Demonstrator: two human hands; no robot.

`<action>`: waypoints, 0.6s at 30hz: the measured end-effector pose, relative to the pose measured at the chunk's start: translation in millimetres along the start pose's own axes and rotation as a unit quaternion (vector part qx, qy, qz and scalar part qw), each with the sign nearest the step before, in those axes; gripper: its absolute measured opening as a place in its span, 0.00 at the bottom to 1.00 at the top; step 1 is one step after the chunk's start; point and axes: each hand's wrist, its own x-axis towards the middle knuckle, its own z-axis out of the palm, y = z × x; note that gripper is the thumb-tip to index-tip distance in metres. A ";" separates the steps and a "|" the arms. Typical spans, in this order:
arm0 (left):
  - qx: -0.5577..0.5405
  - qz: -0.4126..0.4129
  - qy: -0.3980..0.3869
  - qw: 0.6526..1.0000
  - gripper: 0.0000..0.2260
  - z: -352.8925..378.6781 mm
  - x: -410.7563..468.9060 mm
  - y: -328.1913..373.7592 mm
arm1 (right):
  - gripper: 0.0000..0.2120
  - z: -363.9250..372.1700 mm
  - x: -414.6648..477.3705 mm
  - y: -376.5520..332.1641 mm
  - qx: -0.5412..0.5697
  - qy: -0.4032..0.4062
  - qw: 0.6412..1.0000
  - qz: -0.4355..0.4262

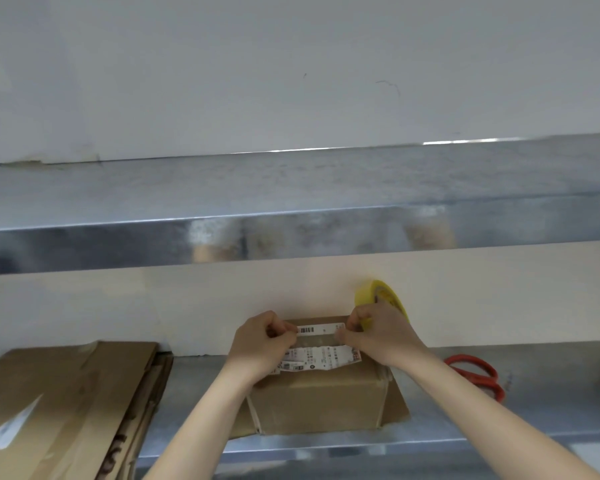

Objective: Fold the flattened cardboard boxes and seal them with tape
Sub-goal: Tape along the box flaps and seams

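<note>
Hands: left hand (264,341) pinches strip (317,340) end, right hand (371,332) grips roll (381,296). Strip spans left-right between them, along long axis of box (319,400) top. We see box dead ahead on counter (551,393). Scissors (475,372) nearer right hand; flat boxes (66,403) left.

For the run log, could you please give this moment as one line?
left hand: pinches tape strip | right hand: grips yellow tape roll | cardboard box: under hands | red scissors: untouched
</note>
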 end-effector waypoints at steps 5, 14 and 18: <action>0.001 0.021 0.021 1.000 0.09 1.5 -1.5 -2.7 | 0.10 5.4 1.6 2.6 -0.015 0.023 1.000 -0.012; 0.014 0.056 0.031 0.998 0.10 4.8 0.7 -8.3 | 0.10 9.3 4.4 6.0 -0.014 0.028 0.999 -0.019; 0.031 0.084 0.037 0.995 0.12 6.4 -0.1 -11.1 | 0.08 9.5 4.9 6.5 -0.026 0.026 0.999 -0.019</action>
